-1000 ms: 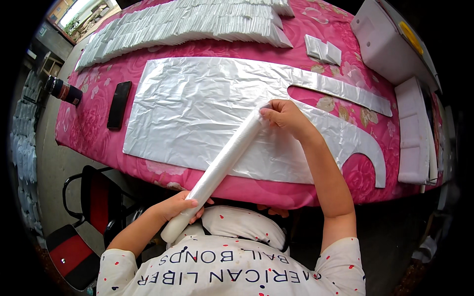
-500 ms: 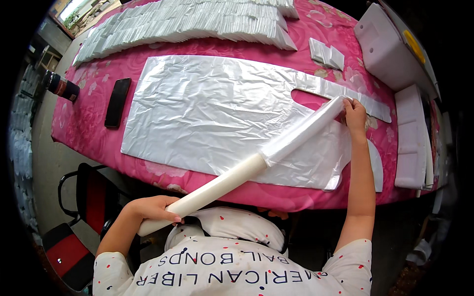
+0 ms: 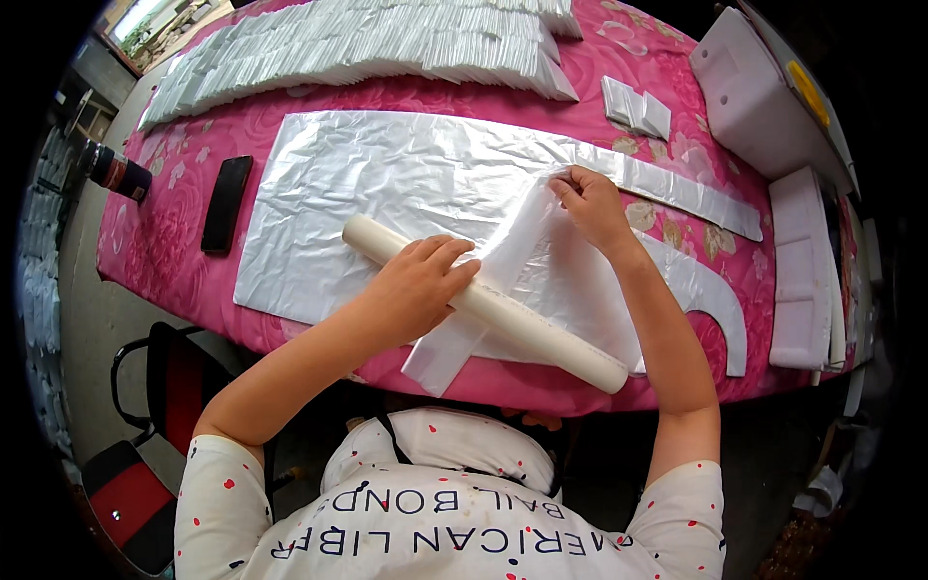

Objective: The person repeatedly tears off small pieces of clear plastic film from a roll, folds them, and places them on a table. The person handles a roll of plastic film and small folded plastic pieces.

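My left hand (image 3: 418, 290) lies over a white pipe (image 3: 541, 333), its fingers curled round the tube. The pipe rests slantwise across white plastic sheets (image 3: 387, 155) cut with an apron-like outline and spread flat on the table. Up and to the right, my right hand (image 3: 588, 203) pinches the far end of a folded plastic strip (image 3: 522, 222). That strip runs down beneath the pipe, and its other end (image 3: 435, 362) sticks out toward me at the near table edge. My left palm hides part of the pipe.
A pink floral cloth (image 3: 174, 232) covers the table. Rows of folded white packets (image 3: 367, 43) fill the far side, with a few more (image 3: 636, 106) apart. A phone (image 3: 227, 205) and dark jar (image 3: 116, 172) are left, foam boxes (image 3: 802, 271) right, chairs (image 3: 130, 493) lower left.
The pipe has swung round from lower left onto the sheets, my left hand moving up with it. My right hand has shifted left from the pipe's film-wrapped end and now pinches the folded strip.
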The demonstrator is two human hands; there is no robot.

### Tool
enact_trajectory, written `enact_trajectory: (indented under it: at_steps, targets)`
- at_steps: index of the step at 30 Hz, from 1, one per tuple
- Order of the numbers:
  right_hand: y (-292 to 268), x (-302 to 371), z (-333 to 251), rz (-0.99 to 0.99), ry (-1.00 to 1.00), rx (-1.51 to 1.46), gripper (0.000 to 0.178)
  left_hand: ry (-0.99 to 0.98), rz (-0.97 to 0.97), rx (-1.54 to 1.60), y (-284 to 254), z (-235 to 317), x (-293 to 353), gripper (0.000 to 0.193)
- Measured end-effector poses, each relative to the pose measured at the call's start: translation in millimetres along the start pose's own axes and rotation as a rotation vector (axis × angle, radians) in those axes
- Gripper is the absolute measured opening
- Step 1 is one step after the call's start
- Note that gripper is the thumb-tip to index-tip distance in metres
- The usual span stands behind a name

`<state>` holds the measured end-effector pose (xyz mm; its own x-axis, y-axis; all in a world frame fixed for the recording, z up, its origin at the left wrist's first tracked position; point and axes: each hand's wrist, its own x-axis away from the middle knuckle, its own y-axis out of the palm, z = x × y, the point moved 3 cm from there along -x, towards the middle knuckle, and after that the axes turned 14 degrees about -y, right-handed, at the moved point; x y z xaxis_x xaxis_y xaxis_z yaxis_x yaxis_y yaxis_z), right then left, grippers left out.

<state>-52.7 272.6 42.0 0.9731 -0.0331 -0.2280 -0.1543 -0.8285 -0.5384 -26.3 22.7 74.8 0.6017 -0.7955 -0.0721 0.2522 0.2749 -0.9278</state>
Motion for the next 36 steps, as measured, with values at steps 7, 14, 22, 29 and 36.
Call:
enact_trajectory:
  at_steps: [7,14,22,29,36]
  targets:
    - [13,-10,14,-0.052,0.052,-0.046,0.020,0.289,-0.180,0.069,47,17,44,0.065]
    - [8,6,-19,0.168,-0.022,0.150,0.034,0.213,-0.226,-0.034,66,24,63,0.083]
    - [40,115,-82,-0.275,-0.290,0.346,0.043,0.156,-0.178,-0.084,71,40,67,0.080]
    - [-3,104,-44,-0.091,-0.263,0.622,0.043,0.225,-0.261,-0.063,67,38,67,0.078]
    - [-43,105,-46,-0.054,-0.213,0.498,0.045,0.370,-0.342,-0.041,59,20,68,0.076]
